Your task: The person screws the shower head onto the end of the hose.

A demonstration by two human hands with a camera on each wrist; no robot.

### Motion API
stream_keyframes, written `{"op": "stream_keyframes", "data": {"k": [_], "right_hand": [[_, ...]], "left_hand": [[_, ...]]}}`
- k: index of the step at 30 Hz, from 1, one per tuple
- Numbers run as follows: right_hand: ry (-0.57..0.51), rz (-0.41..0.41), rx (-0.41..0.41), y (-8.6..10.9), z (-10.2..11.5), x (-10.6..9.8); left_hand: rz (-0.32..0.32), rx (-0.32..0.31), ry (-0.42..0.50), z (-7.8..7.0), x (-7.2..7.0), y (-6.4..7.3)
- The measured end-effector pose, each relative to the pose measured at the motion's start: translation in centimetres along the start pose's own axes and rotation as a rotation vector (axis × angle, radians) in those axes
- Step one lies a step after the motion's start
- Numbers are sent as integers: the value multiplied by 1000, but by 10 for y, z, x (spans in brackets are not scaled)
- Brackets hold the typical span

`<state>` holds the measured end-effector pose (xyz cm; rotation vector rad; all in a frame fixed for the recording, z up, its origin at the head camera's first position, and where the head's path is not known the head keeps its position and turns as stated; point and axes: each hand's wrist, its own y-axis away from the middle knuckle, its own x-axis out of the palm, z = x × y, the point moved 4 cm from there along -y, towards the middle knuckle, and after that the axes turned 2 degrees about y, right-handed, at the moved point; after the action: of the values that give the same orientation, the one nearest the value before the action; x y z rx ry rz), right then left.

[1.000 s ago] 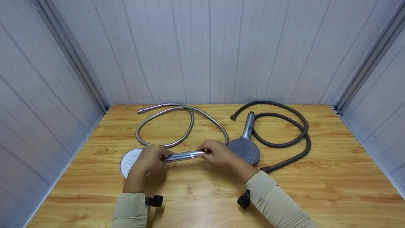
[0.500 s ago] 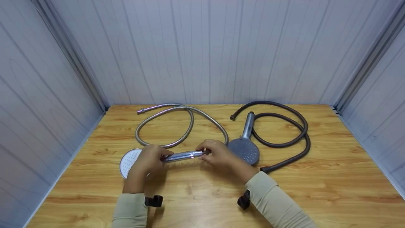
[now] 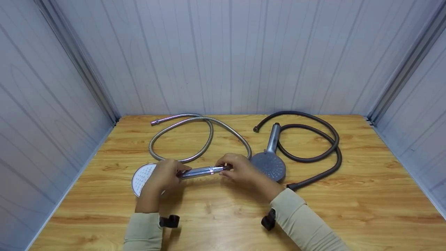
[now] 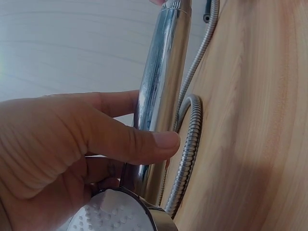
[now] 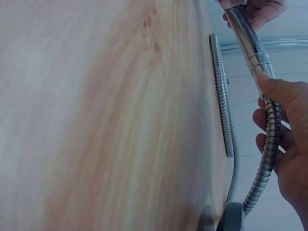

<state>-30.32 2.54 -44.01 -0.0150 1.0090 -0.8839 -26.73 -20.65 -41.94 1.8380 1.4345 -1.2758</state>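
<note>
My left hand (image 3: 163, 177) grips the chrome handle of a hand shower (image 3: 200, 172), with the thumb across it in the left wrist view. Its round white spray face (image 3: 142, 177) is partly hidden behind the left hand and wrist. At the handle's other end, my right hand (image 3: 240, 169) pinches the end of a silver metal shower hose (image 5: 269, 144). In the right wrist view the hose end meets the handle in line, and the right thumb lies over the joint. How far the two are screwed together cannot be seen.
A grey shower head (image 3: 268, 165) lies just beyond the right hand, its handle pointing to the back. Beside it a dark grey hose (image 3: 315, 160) is coiled. The silver hose's loop lies at the back left of the wooden table (image 3: 216, 223). Panel walls (image 3: 216, 55) enclose three sides.
The fingers of my right hand have shifted slightly at the joint, and more of the hose end shows there. The left hand and the hand shower have stayed nearly still.
</note>
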Motion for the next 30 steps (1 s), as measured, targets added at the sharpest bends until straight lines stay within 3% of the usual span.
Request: {"op": "stream_keyframes", "data": {"k": [6, 14, 23, 30], "right_hand": [[14, 5, -9, 0, 0, 0], [2, 55, 62, -2, -1, 1], [-51, 85, 140, -1, -4, 3], [-76, 49, 131, 1, -8, 10]], "left_hand": [[-21, 37, -8, -1, -1, 1], [-9, 28, -10, 0, 0, 1], [6, -43, 1, 0, 2, 1], [16, -60, 3, 3, 5, 3]]}}
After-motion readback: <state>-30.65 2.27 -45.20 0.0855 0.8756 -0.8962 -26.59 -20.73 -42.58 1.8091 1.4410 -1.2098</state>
